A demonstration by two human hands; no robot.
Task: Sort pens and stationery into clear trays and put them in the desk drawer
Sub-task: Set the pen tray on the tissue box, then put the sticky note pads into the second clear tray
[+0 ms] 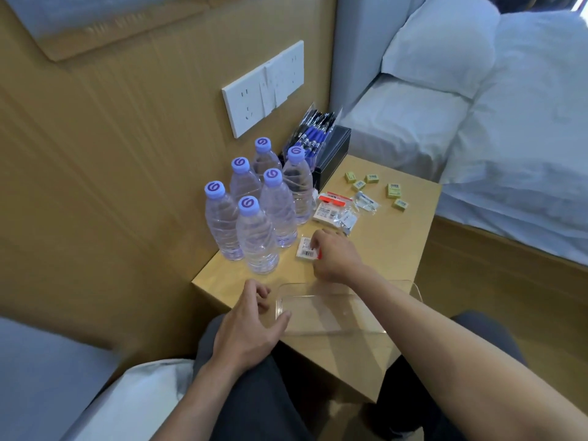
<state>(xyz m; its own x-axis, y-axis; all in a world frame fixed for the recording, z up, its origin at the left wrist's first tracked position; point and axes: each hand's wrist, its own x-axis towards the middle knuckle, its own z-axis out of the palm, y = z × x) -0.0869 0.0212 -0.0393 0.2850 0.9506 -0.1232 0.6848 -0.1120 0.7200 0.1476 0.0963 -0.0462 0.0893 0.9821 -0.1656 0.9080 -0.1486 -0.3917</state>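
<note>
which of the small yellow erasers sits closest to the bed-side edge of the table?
The yellow eraser lowest and farthest right in the scatter, just below the larger upright one; the other four lie farther in, toward the black box.

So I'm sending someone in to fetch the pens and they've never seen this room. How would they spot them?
Start at the white socket panel on the wooden wall above the bedside table. Directly below it, behind the cluster of water bottles, a black box stands at the table's back edge. The pack of pens leans on it: blue barrels in clear wrapping, the only long items there.
</note>
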